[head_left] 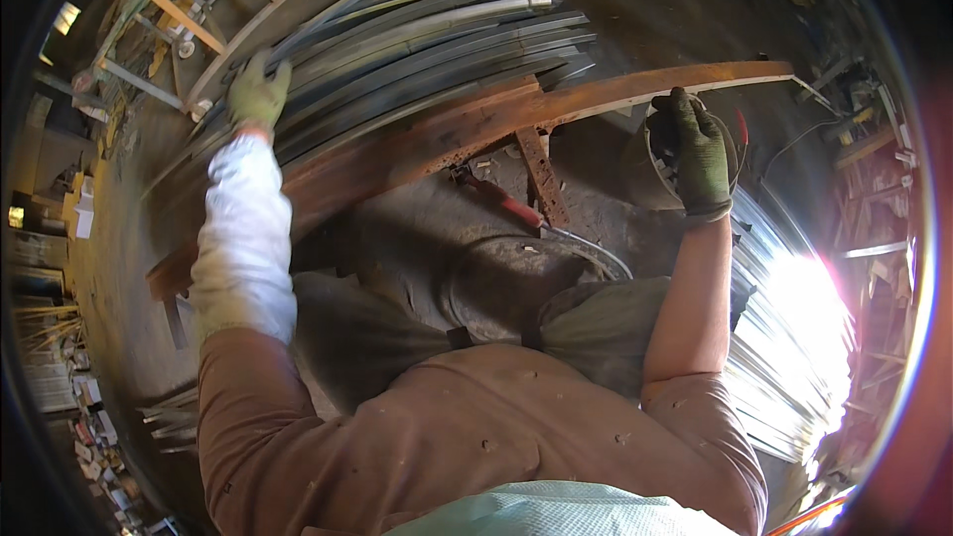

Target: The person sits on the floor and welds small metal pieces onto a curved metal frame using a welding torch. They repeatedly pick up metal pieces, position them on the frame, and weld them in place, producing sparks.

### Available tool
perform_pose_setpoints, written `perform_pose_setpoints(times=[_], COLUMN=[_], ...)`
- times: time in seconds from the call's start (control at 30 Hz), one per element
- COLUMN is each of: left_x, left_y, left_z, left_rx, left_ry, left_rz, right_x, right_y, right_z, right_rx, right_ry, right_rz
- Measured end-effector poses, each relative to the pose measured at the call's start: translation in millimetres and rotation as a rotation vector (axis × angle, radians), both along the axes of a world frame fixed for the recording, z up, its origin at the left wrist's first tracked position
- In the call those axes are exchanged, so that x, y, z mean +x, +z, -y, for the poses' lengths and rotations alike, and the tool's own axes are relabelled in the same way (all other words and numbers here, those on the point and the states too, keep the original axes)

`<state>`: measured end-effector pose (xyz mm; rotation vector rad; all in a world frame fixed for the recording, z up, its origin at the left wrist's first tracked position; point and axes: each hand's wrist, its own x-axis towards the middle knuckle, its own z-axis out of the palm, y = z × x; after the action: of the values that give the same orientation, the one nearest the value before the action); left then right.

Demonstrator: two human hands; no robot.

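Note:
My left hand (260, 94), in a pale green glove and a white sleeve, rests at the left ends of long grey metal strips (427, 40). Its thumb and fingers are apart. A dark green glove covers my right hand (701, 161), which lies across the mouth of a round bucket (650, 174); its fingers are curled together, and whatever they hold is hidden. Between both hands runs a rusty steel beam (407, 139) with a short rusty leg (539, 174) below it. Near that leg lies a red-handled welding electrode holder (506, 203) with its cable.
At far left stands a metal frame (144, 89) with an orange bar. Another stack of metal strips (784, 337) shines brightly at the right. Metal racking (874, 199) lines the right edge. Assorted clutter (99, 437) lies at the lower left.

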<state>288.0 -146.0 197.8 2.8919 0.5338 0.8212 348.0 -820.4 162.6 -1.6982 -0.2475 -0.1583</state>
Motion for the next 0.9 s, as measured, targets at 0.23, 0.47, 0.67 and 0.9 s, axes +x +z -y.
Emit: perform_pose_setpoints(times=[0.23, 0.47, 0.67, 0.9], left_x=[-324.7, -504.3, -504.4, -448.3], left_y=[-149.7, -229.3, -224.7, -188.0], left_z=[-95.2, -33.2, -34.3, -55.0], left_rx=[-0.277, -0.72, -0.798, -0.888], left_ry=[0.281, 0.647, 0.647, 0.467], left_rz=[-0.147, -0.444, -0.4, -0.275], right_x=[-12.1, -40.7, -17.5, -76.9], right_y=[12.9, 22.9, -8.4, 20.8], right_z=[-28.8, -66.3, -45.8, 10.6], right_rx=[-0.352, -0.205, -0.461, 0.0], right_ry=[0.153, 0.187, 0.39, -0.021], right_rz=[0.179, -0.261, 0.251, -0.155])
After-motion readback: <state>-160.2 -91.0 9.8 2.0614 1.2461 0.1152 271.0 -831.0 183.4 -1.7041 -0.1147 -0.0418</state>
